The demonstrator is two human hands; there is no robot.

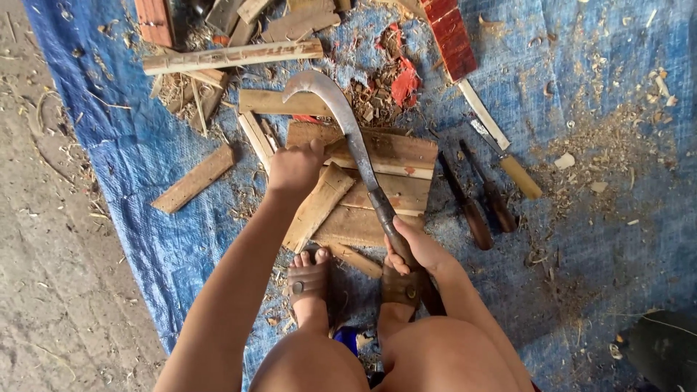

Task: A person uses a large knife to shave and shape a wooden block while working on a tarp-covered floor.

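1. Slat [317,205] stands tilted on the board [392,156], its top gripped by the left hand [294,168].
2. Right hand [415,250] is clenched on the sickle [341,116], whose blade hangs over the slat.
3. Chopping seems in hand; the next cut needs fingers clear.

No packages, labels, signs or screens showed anywhere in the view. The scene held only bare wood, tools and shavings on a blue tarp [595,239], none of it wrapped, tagged or printed.
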